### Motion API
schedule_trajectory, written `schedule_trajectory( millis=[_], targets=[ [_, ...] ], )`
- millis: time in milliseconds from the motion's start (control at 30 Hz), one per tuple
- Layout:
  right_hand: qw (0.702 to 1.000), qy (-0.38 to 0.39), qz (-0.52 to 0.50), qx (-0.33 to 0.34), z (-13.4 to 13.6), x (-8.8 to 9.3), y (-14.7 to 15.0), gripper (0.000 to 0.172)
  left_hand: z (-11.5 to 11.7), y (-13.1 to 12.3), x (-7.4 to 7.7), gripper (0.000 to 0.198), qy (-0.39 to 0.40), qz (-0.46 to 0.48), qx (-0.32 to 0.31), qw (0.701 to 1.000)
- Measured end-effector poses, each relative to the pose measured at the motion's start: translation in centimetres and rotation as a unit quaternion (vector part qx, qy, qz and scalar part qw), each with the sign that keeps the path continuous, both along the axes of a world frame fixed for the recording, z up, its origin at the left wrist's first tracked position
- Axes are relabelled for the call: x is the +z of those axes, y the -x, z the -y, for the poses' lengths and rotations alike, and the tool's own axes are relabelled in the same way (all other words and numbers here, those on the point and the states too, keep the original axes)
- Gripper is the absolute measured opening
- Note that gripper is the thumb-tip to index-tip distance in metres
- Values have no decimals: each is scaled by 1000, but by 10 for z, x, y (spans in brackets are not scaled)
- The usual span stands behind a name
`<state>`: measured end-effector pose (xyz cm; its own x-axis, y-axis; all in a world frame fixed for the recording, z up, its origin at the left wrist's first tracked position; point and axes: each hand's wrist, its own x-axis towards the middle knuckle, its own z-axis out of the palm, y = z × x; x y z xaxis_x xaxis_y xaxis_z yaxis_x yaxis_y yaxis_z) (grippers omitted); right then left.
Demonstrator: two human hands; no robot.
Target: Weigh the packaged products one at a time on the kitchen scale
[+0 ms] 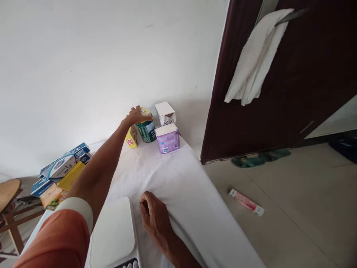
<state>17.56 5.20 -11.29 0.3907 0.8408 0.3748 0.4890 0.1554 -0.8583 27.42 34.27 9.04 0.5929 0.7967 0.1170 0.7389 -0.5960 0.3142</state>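
Presently on record, one table (195, 208) under a white cloth, with the items below.

- Left hand (136, 114): arm stretched to the far end of the table, fingers spread and lying over the top of the green tub (147, 131). Touching it; whether it grips cannot be told.
- Green tub: upright, yellow at the top, near the wall, between the yellow packet (131, 140) on its left and the purple pack (167, 138) on its right, just beside both.
- White box (165, 112): behind the purple pack, against the wall.
- Right hand (154, 217): palm down on the cloth at the near end, fingers loosely curled, holding nothing.
- White scale (113, 232): just beside the right hand, on its left; buttons show at the near edge.
- Stack of boxes (60, 171): blue, white and yellow, heaped at the left edge of the table.
- Wooden stool (8, 193): left of the table.
- Dark door (292, 93): on the right, a white towel (256, 59) hung over its handle.
- Floor: green slippers (259, 158) by the door; a pink and white carton (247, 202) lying flat, well apart from the table.
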Motion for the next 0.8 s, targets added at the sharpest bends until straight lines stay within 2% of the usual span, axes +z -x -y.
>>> schedule_trajectory(
  millis=[100,200,267,367,467,600,700,800],
  targets=[
    [1000,2,-3,-2,0,0,0,15,1,5,-1,89,-15,24,3,1000],
    [1000,3,-8,0,1,0,0,15,19,22,5,88,-53,61,3,997],
    [1000,3,-12,3,1,1,0,15,41,46,9,89,-85,97,-16,992],
    [1000,4,-20,3,1,3,-1,15,90,106,7,88,-119,130,-75,981],
    [1000,6,-23,6,1,6,-2,14,147,182,-11,92,-92,104,-118,983],
    [999,17,-27,20,3,9,-3,13,208,268,-51,95,-18,48,-105,993],
    [999,30,-31,31,4,11,-3,14,232,303,-77,99,48,27,-76,996],
    [998,44,-34,38,5,14,-2,16,241,313,-91,102,82,11,-69,994]
  ],
)
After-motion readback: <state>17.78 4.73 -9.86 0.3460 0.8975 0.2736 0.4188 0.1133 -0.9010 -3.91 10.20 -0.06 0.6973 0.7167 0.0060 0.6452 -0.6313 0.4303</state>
